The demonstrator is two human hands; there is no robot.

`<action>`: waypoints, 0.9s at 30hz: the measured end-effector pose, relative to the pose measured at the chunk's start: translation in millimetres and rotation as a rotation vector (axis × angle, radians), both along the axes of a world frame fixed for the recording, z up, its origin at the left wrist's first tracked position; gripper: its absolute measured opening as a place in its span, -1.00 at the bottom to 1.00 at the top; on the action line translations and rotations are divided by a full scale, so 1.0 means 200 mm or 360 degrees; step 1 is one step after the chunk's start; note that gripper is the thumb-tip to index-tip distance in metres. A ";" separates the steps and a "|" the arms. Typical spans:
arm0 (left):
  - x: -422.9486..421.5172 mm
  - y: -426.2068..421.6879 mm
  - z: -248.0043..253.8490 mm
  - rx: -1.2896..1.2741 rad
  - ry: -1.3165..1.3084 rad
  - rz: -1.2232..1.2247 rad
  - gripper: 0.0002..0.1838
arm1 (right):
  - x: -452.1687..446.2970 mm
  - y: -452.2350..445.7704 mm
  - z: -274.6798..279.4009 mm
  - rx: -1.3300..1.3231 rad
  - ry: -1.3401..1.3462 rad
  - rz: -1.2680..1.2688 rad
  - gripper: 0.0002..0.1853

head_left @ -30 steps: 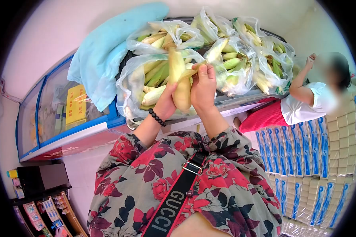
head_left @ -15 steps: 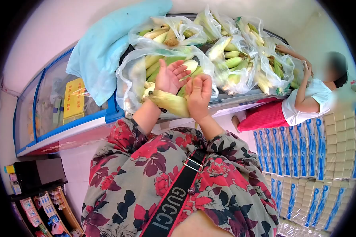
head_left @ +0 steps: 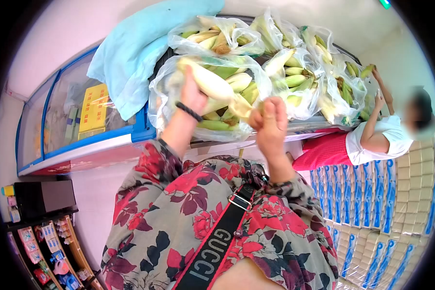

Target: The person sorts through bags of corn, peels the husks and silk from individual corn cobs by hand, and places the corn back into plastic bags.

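A pale ear of corn slants above an open plastic bag. My left hand, with a dark band at its wrist, is closed around the ear from the left. At the ear's lower right end, a loose yellowish husk runs toward my right hand. The fingers of that hand are curled and pinch the husk's end. Below both hands, several green and pale ears of corn fill the bag.
More plastic bags of corn stand along the freezer top. A light blue cloth hangs over the blue-framed freezer. At the right, a co-worker holds corn, beside stacked blue and white packs. Shelves stand lower left.
My left hand has gone from open, palm up, to gripping the ear of corn. The ear has risen and tilted; my right hand has moved right, pulling husk. The co-worker's hand has risen.
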State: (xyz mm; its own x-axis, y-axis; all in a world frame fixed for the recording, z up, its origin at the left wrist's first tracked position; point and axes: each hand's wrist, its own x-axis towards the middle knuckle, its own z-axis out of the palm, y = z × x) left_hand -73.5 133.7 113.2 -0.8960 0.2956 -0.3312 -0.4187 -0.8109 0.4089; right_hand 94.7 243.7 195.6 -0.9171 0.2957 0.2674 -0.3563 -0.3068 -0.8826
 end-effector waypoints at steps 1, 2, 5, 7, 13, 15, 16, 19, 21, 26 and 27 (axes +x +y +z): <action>-0.07 -0.10 0.04 0.0104 -0.0093 -0.0050 -0.44 | 0.05 0.05 0.01 0.0141 -0.0013 0.0014 -0.83; -0.12 -0.13 0.02 0.0053 0.0021 -0.0025 -0.43 | 0.08 0.10 -0.01 0.0270 -0.0122 -0.0061 -0.82; -0.29 -0.31 0.01 0.0249 0.0331 -0.0106 -0.42 | 0.19 0.32 0.05 0.0363 -0.0599 -0.0464 -0.81; -0.30 -0.37 0.07 0.0339 0.0431 -0.0239 -0.41 | 0.24 0.48 0.12 0.0232 -0.0673 -0.0468 -0.83; 0.07 -0.12 0.27 0.0342 0.0595 -0.0527 -0.43 | -0.01 0.26 0.06 0.1228 -0.0869 0.0006 -0.34; 0.14 -0.04 0.22 0.0329 0.0666 -0.0589 -0.40 | -0.10 0.14 -0.04 0.1206 -0.0653 0.0197 -0.14; 0.17 -0.02 0.19 0.0283 0.0719 -0.0638 -0.39 | -0.11 0.10 0.04 0.1180 -0.0801 0.0342 -0.24; 0.22 -0.03 0.19 -0.0107 0.0940 -0.0616 -0.42 | -0.12 0.09 -0.03 0.1532 -0.0645 -0.0136 -0.17; 0.27 -0.04 0.17 -0.0517 0.1070 -0.0532 -0.44 | -0.11 0.07 -0.04 0.1764 -0.0650 -0.0289 -0.23; 0.32 -0.07 0.15 -0.0651 0.1222 -0.0564 -0.36 | -0.16 0.10 0.03 0.1710 -0.0454 -0.0342 -0.40; 0.33 -0.06 0.16 -0.0657 0.1190 -0.0589 -0.35 | -0.17 0.10 0.05 0.1660 -0.0370 -0.0448 -0.43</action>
